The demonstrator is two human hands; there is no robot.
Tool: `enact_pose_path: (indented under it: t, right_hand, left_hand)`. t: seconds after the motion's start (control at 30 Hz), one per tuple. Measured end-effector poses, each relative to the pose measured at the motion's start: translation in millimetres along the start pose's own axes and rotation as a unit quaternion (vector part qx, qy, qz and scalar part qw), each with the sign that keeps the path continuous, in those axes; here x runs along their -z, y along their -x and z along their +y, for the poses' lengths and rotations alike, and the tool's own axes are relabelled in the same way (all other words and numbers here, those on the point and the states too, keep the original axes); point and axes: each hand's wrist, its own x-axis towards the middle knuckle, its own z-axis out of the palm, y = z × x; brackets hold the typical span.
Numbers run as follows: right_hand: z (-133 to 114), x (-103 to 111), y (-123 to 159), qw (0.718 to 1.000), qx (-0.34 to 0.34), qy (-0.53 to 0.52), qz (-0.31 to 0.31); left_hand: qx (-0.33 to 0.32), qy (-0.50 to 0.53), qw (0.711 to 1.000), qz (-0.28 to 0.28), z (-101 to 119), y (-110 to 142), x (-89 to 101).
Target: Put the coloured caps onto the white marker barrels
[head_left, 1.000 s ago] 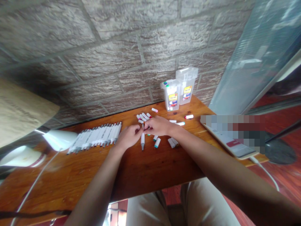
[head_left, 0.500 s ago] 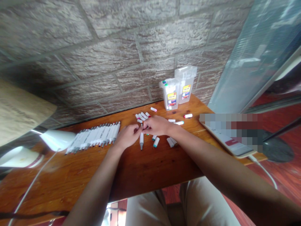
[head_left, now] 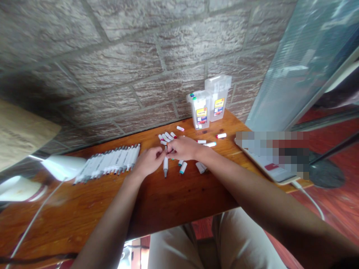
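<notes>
A grey-white marker (head_left: 165, 168) points toward me, its far end hidden among my fingers. My left hand (head_left: 150, 161) is closed with thumb and fingertips pinching that marker. Against it, my right hand (head_left: 183, 148) is also closed, its fingertips meeting the left ones at the marker's far end. What the right fingers grip is hidden. Just behind the hands lie several white marker caps (head_left: 168, 136) with pink and red ends. Nearer me, beside the right wrist, are a teal-ended cap (head_left: 183, 168) and some greyish caps (head_left: 200, 167).
To the left, several markers (head_left: 109, 162) lie in a row on the wooden table (head_left: 168, 205). Two clear plastic cases (head_left: 200, 101) stand by the brick wall. A red-ended cap (head_left: 221, 136) and a tablet-like device (head_left: 269, 160) with a cable are at right, a white lamp (head_left: 64, 166) at left.
The camera view has shifted slightly, so everything appears a little further left. Both hands stay together on the marker, with only small finger movement.
</notes>
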Motion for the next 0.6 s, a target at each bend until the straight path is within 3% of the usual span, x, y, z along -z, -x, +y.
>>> enact_pose_path:
  t: [0.6]
  right_hand:
    - [1.2,-0.5,-0.1,1.000,0.001,-0.001,0.000]
  left_hand:
    - [-0.008,-0.010,1.000,0.013,-1.1,0.0,-0.7]
